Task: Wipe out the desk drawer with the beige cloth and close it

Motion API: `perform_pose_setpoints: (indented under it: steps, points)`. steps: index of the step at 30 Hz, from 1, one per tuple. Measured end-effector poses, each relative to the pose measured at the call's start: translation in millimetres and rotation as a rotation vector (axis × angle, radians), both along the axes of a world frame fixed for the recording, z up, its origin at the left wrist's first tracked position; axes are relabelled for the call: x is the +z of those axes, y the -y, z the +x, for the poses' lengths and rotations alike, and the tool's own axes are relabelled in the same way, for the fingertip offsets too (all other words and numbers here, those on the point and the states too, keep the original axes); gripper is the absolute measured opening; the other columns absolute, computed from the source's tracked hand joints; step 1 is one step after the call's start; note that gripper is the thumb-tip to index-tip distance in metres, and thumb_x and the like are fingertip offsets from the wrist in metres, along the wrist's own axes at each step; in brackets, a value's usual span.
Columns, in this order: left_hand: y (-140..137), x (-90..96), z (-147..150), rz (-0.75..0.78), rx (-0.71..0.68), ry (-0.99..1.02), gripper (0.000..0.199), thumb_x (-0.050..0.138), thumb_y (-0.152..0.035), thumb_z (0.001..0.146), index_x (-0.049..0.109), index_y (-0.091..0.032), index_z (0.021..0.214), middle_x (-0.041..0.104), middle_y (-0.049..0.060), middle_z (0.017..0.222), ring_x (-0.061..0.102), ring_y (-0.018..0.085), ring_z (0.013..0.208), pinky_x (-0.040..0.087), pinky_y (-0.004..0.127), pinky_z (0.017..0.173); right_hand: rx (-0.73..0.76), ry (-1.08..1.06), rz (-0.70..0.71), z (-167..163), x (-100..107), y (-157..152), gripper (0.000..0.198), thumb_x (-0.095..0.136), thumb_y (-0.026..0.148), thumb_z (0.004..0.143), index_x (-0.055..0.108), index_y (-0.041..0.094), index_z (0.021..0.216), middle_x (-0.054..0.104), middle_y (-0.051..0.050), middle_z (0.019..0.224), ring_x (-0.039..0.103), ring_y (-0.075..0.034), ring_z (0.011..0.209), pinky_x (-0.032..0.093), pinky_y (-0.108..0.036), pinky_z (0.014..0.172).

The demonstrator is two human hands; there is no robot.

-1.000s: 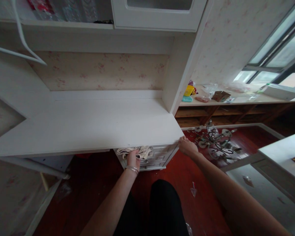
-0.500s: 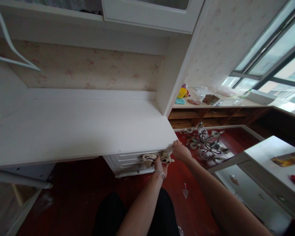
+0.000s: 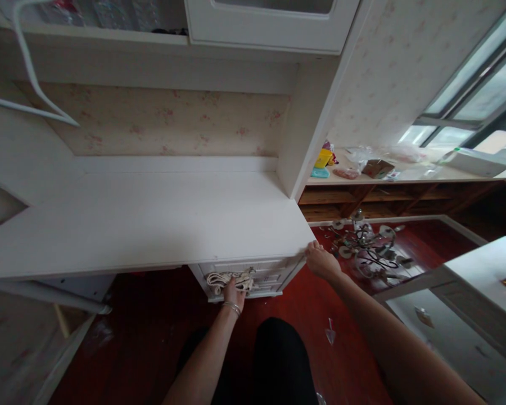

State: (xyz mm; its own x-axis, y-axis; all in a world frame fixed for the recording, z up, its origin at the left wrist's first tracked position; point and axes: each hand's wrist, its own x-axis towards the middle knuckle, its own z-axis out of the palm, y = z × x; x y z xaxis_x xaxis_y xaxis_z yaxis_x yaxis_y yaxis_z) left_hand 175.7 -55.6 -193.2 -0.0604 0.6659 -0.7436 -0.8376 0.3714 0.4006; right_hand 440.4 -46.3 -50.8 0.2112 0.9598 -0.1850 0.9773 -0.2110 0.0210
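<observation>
My left hand (image 3: 234, 295), with a bracelet on its wrist, grips a looped bundle of cream cord (image 3: 222, 279). It holds the bundle below the front edge of the white desk (image 3: 181, 219), in front of the drawer unit (image 3: 274, 277). At the desk's front right corner, my right hand (image 3: 322, 261) has its fingers closed over the edge. Whether anything else lies under those fingers is hidden.
A metal chandelier (image 3: 371, 247) lies on the red floor to the right, near low wooden shelves (image 3: 388, 194). A white cabinet (image 3: 480, 281) stands at the lower right. White bent tubing (image 3: 29, 67) hangs at upper left.
My left hand has carried the cord bundle leftward along the desk front, away from my right hand. My right hand stays at the desk corner. The view has shifted slightly left.
</observation>
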Motion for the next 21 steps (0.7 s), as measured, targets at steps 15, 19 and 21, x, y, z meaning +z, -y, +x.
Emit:
perform_pose_setpoints:
  steps: [15, 19, 21]
  points:
    - [27, 122.9, 21, 0.268, 0.035, 0.133, 0.035, 0.057, -0.01, 0.075, 0.059, -0.017, 0.109, 0.068, 0.007, 0.101, 0.066, 0.019, 0.088, 0.052, 0.038, 0.084, 0.03, 0.041, 0.049, 2, -8, -2, 0.044, 0.021, 0.021, 0.093, 0.043, 0.004, 0.127, 0.039, -0.024, 0.136, 0.046, -0.03, 0.118, 0.044, -0.041, 0.087]
    - [23, 105.8, 84, 0.234, -0.081, 0.268, 0.028, 0.057, -0.015, 0.077, 0.06, -0.014, 0.105, 0.067, 0.01, 0.102, 0.065, 0.019, 0.087, 0.052, 0.037, 0.08, 0.0, 0.027, 0.031, 0, -6, -2, 0.043, 0.023, 0.02, 0.092, 0.042, 0.005, 0.128, 0.037, -0.023, 0.138, 0.043, -0.029, 0.122, 0.042, -0.039, 0.09]
    - [18, 89.7, 116, 0.271, -0.118, 0.294, 0.027, 0.055, -0.014, 0.077, 0.06, -0.015, 0.103, 0.066, 0.011, 0.103, 0.065, 0.019, 0.086, 0.053, 0.036, 0.078, -0.008, 0.025, 0.029, -2, -4, -2, 0.044, 0.023, 0.02, 0.092, 0.041, 0.005, 0.129, 0.036, -0.022, 0.139, 0.042, -0.029, 0.123, 0.042, -0.039, 0.091]
